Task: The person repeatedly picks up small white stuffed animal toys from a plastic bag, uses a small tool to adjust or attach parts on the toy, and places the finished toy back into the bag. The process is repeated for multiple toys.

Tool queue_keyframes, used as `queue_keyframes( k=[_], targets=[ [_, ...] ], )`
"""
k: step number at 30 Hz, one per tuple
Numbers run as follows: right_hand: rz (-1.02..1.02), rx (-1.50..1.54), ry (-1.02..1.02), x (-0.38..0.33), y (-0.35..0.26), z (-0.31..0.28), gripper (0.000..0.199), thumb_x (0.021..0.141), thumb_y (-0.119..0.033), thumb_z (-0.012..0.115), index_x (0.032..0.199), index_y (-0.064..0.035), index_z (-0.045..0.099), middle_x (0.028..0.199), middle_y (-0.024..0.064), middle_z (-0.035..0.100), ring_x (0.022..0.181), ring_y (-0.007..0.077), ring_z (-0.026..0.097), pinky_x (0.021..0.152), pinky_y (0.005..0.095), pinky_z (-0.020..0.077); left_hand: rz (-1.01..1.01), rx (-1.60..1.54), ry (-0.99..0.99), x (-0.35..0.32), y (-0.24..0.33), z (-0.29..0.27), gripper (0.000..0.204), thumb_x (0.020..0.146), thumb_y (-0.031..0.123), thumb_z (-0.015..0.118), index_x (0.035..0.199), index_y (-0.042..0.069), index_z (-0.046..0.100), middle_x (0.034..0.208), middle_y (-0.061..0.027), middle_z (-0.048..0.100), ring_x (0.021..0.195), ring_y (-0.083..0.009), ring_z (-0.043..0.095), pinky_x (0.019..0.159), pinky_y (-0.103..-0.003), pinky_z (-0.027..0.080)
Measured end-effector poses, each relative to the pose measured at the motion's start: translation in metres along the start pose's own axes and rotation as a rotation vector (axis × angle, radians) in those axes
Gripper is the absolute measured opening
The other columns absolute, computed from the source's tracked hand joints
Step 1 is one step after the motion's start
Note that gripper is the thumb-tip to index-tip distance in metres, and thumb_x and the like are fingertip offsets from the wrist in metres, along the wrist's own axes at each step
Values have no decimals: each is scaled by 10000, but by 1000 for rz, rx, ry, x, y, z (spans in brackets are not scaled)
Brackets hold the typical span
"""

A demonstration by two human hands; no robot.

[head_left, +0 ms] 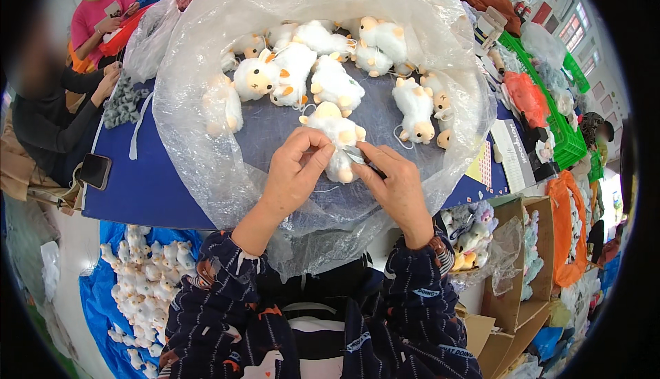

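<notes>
A white plush animal [335, 126] with cream feet lies in front of me on the clear plastic sheet. My left hand [297, 169] is closed in a pinch at its left side, thumb and forefinger pressed together on the fur. My right hand [393, 181] is closed round a small metal tool with a dark handle, which looks like thread snips [355, 154]. The blades touch the toy's fluff close to my left fingertips. Whether a thread lies between them is too small to tell.
Several more plush animals [337, 82] lie farther back inside the large clear plastic bag [196, 114] on the blue table [175, 179]. A phone [95, 171] sits at the left edge beside a co-worker [62, 104]. Below left is a blue sack [96, 286] of toys; cardboard boxes [505, 269] stand right.
</notes>
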State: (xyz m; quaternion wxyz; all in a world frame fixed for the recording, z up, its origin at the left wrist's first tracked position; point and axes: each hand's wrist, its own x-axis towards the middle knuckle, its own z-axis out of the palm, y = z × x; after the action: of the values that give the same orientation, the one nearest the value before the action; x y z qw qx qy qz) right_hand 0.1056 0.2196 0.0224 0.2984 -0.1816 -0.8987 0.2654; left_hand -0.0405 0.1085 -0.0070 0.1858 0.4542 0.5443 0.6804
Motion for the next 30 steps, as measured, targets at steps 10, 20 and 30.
queue_keyframes(
  k=[10, 20, 30],
  targets=[
    [2, -134, 74, 2, -7, 10, 227, 803, -160, 646, 1010, -68, 629, 790, 90, 610, 658, 281, 593, 560, 345, 468, 74, 133, -102, -1, 7, 0, 90, 877, 66, 562, 821, -4, 573, 870, -56, 550, 755, -133, 536, 704, -251, 449],
    [285, 415, 149, -6, 1, 24, 296, 794, -159, 696, 1006, 22, 598, 906, 123, 649, 797, 167, 613, 701, 282, 479, -460, -175, -65, -7, 14, -31, 229, 913, 170, 542, 1005, -39, 562, 861, -111, 620, 761, -152, 588, 719, -282, 500],
    [73, 554, 220, -16, -33, 38, 234, 792, -71, 684, 999, 4, 605, 952, 76, 609, 736, 105, 539, 600, 230, 429, -551, -701, -100, -13, 15, -34, 487, 889, 218, 581, 1289, 13, 395, 1167, -113, 543, 1023, -192, 581, 805, -325, 530]
  ],
)
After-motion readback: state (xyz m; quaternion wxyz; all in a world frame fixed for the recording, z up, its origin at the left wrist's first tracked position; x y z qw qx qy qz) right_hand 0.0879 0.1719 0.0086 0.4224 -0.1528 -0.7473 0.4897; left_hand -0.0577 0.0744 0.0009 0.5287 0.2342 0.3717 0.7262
